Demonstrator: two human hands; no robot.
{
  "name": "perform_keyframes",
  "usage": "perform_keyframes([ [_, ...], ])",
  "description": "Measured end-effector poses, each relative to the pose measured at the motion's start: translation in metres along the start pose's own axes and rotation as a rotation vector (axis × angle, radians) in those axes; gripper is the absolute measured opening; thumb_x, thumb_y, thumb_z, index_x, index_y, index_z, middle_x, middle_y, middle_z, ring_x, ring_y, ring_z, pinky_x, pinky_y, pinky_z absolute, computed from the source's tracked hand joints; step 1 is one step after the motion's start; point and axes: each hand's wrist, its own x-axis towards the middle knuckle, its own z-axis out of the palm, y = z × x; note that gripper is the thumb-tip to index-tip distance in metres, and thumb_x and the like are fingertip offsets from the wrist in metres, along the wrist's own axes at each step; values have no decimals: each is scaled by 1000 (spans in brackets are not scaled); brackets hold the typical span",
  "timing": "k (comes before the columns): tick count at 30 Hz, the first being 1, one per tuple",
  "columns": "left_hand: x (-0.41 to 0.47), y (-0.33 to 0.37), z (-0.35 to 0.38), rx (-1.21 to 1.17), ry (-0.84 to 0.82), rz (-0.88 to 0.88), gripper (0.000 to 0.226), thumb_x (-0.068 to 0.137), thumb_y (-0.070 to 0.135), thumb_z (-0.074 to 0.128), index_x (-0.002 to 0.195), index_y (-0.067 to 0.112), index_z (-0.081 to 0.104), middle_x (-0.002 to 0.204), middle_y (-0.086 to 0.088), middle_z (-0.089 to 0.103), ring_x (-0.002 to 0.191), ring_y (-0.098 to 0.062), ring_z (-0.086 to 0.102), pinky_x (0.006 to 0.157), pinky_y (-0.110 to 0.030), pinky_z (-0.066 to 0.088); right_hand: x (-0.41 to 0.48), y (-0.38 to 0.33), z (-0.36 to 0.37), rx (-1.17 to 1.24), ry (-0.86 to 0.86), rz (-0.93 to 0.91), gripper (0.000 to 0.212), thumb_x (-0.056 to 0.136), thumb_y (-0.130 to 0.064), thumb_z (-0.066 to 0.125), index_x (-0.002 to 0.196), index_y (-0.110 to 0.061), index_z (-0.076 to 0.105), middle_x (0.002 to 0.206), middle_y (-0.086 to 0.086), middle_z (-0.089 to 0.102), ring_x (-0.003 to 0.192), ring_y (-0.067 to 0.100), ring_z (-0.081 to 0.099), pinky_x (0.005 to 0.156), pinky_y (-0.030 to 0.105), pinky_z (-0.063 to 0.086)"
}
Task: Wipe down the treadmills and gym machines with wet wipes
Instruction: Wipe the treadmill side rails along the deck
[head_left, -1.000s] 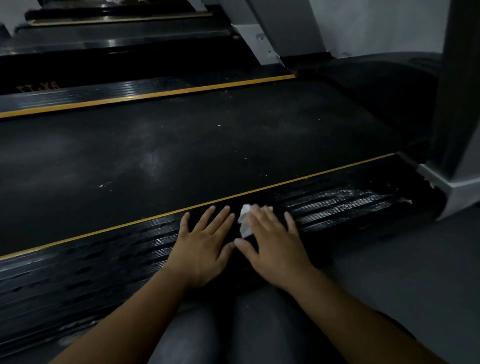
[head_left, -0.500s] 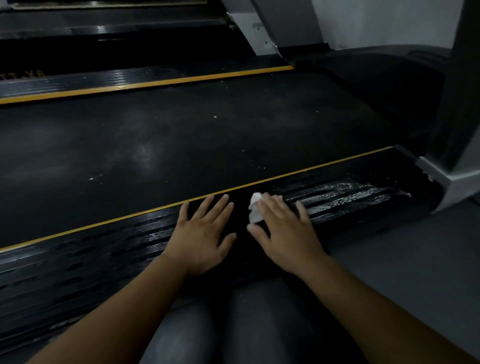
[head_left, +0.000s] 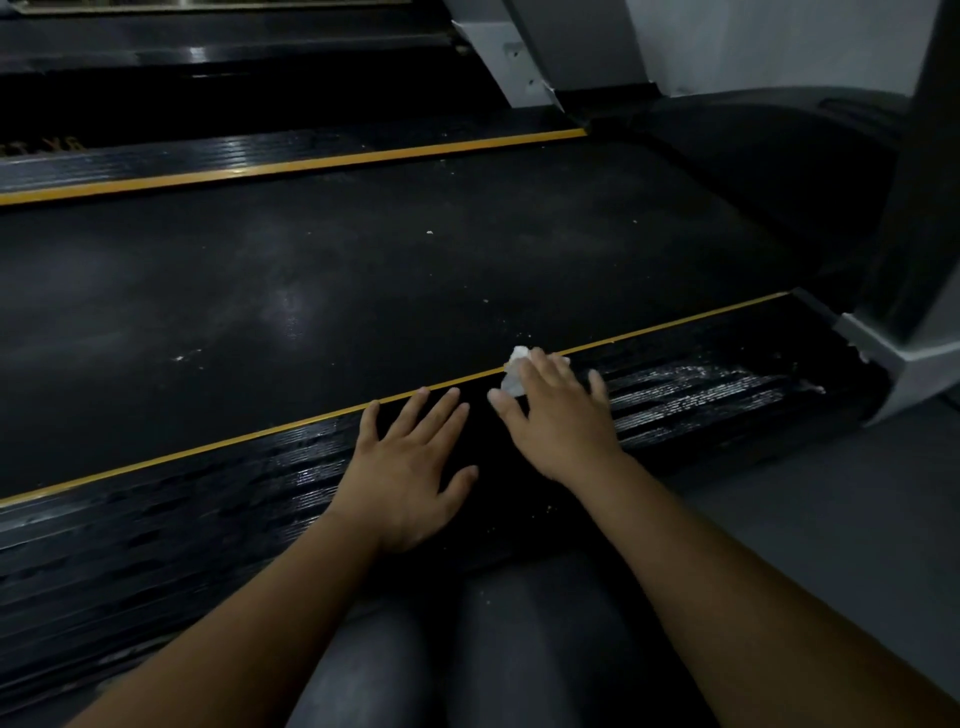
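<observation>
Risk: your right hand (head_left: 558, 415) presses the bunched wet wipe (head_left: 514, 371) under straight fingers (head_left: 550, 374) on the ribbed side rail (head_left: 234, 493), at the yellow stripe (head_left: 260, 435); unpinched, it may slip free. Your left hand (head_left: 410, 467) lies flat, open, alongside; wet ribs could let it skid.

The flat black rubber treadmill belt (head_left: 363, 291) is speckled pale; the ribbed black side rail (head_left: 171, 525) carries a yellow-orange stripe (head_left: 208, 447); the crumpled wet wipe (head_left: 514, 369) is white.
</observation>
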Motion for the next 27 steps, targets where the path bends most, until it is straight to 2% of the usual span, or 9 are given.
perform_keyframes([
  [4, 1, 1, 0, -3, 0, 2, 91, 80, 70, -6, 163, 31, 2, 168, 15, -12, 154, -12, -18, 123, -59, -7, -36, -11, 7, -18, -28, -155, 79, 96, -69, 12, 161, -25, 16, 170, -7, 5, 156, 11, 1, 124, 49, -4],
  [6, 1, 0, 1, 3, 4, 4, 92, 81, 70, -6, 163, 30, 2, 168, 14, -12, 155, -13, -18, 123, -59, -6, -40, 10, 5, -49, 0, -120, 85, 90, -71, 4, 161, -26, 18, 170, -8, 8, 155, 11, 3, 123, 49, -3],
  [9, 1, 0, 1, 1, 12, 11, 90, 83, 70, -5, 163, 29, 3, 168, 14, -12, 155, -13, -18, 122, -60, -7, -11, 26, -1, -46, -11, 16, 73, 100, -67, 16, 160, -25, 18, 170, -5, 7, 156, 14, 4, 123, 53, -1],
  [12, 1, 0, 2, 4, 16, 12, 90, 83, 70, -4, 163, 30, 4, 168, 14, -11, 155, -13, -17, 122, -60, -6, -12, 7, 2, -10, 6, -35, 75, 97, -69, 19, 159, -25, 21, 170, -5, 8, 156, 15, 4, 124, 54, 1],
  [16, 1, 1, 1, 2, 8, 10, 90, 83, 70, -6, 163, 30, 2, 167, 14, -13, 154, -13, -18, 123, -59, -8, -56, 3, 8, -30, -11, -130, 88, 87, -74, 2, 160, -27, 17, 170, -8, 6, 155, 9, 0, 123, 49, -5],
  [20, -1, 2, -1, 21, -5, -3, 91, 81, 70, -9, 163, 31, -1, 167, 14, -16, 154, -13, -20, 123, -59, -8, -46, 10, -1, -26, -4, -70, 78, 95, -70, 13, 159, -28, 23, 170, 0, 3, 156, 16, -3, 124, 49, -6],
  [22, -1, 2, -1, 18, -7, -8, 92, 80, 70, -9, 163, 30, -1, 167, 14, -16, 154, -13, -20, 123, -58, -8, -45, 4, 0, -44, 39, -65, 81, 93, -72, 10, 154, -26, 36, 169, 7, 9, 156, 22, 1, 125, 49, -2],
  [24, 0, 3, -1, 15, -6, -6, 92, 80, 70, -9, 163, 30, -1, 167, 14, -16, 154, -13, -19, 123, -59, -8, -51, -1, 2, -47, 92, -93, 83, 90, -71, 8, 146, -24, 47, 163, 7, 26, 153, 23, 18, 125, 49, 7],
  [27, 0, 2, -1, 9, -1, -3, 92, 81, 70, -9, 163, 30, 0, 166, 15, -16, 154, -13, -19, 123, -59, -8, -65, -2, 6, -21, 65, -119, 87, 87, -71, 5, 153, -24, 38, 167, 1, 22, 154, 18, 16, 125, 49, 5],
])
